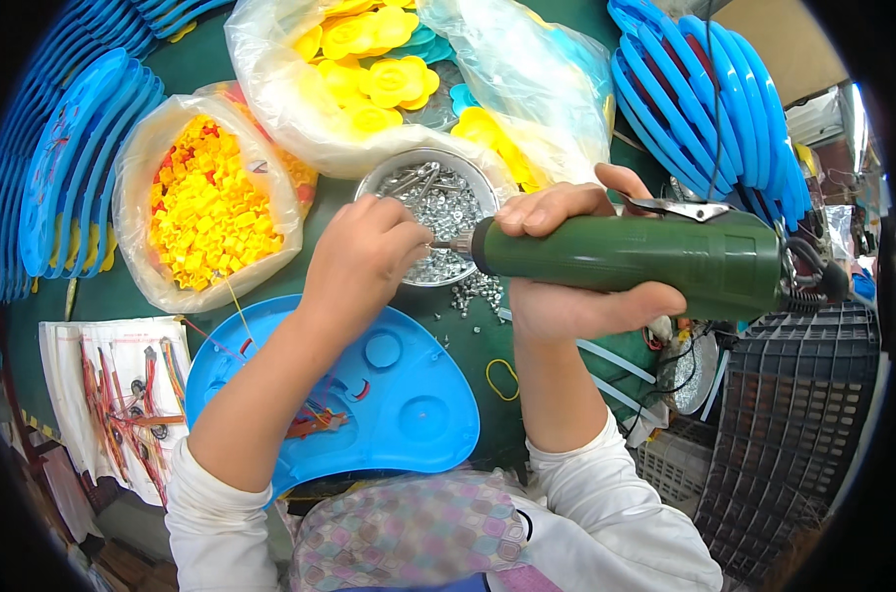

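My right hand (566,217) is wrapped round a green electric screwdriver (635,259) held level, its tip pointing left. At that tip my left hand (369,242) has its fingers pinched together; whatever small piece they hold is hidden. Both hands are over the near side of a round metal bowl (369,176) of small silver screws (446,202). Below my left forearm lies a blue plastic shell (433,380) with round recesses, and coloured wires and a small board (315,422) inside it.
A bag of small yellow parts (211,212) stands left, a bag of yellow flower shapes (399,81) behind. Blue shells are stacked at far left (73,187) and far right (705,99). Wired parts (137,414) lie on white sheeting; a dark crate (793,395) stands right. Loose screws (478,291) lie beside the bowl.
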The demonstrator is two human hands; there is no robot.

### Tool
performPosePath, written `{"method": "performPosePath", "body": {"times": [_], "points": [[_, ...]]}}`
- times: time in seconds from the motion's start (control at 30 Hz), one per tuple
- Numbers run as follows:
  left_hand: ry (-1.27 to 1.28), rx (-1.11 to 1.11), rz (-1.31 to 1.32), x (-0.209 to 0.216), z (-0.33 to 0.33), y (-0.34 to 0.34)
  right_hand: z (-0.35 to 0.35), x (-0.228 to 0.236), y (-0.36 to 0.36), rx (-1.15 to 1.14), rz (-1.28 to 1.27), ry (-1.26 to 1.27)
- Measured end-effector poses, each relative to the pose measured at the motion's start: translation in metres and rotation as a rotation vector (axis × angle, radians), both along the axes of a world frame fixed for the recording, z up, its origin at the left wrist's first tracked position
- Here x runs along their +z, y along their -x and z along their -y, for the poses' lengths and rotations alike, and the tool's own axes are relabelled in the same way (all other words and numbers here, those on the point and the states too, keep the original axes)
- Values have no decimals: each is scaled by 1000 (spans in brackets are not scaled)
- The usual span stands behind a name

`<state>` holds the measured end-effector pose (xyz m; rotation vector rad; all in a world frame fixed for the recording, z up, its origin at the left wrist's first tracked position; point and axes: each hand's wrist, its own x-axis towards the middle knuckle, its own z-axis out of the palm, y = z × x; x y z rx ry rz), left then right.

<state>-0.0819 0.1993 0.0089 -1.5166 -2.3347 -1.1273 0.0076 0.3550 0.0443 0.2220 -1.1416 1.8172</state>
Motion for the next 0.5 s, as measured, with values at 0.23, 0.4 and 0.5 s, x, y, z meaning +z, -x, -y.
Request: {"method": "performPosePath", "body": {"times": [0.23, 0.4, 0.5], "points": [[94, -6, 31, 22, 41, -16, 27, 8, -1, 126, 11, -28], [149, -12, -67, 24, 63, -23, 49, 9, -3, 161, 109, -128], [146, -3, -106, 24, 70, -25, 57, 10, -2, 175, 109, -167]]}}
